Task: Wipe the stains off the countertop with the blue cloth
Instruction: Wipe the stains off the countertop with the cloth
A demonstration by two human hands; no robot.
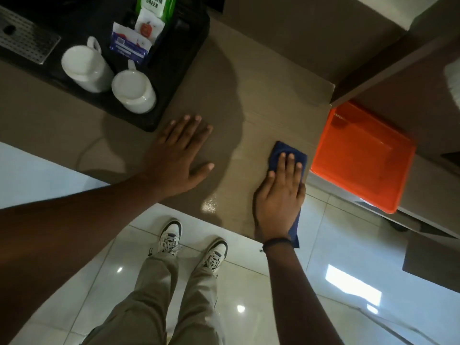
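The brown countertop (261, 100) fills the middle of the head view. A dark blue cloth (283, 150) lies flat near its right edge, with one end hanging past the front edge. My right hand (280, 195) presses down on the cloth, fingers flat on top of it. My left hand (179, 158) rests palm down on the bare countertop to the left, fingers spread, holding nothing. A shiny wet patch (209, 204) shows close to the front edge between my hands.
A black tray (174, 78) at the back left holds two upturned white mugs (86, 68) (133, 92), tea packets (130, 44) and a green box (155, 5). An orange bin (361, 158) stands right of the counter's edge. My shoes (171, 236) are on the tiled floor below.
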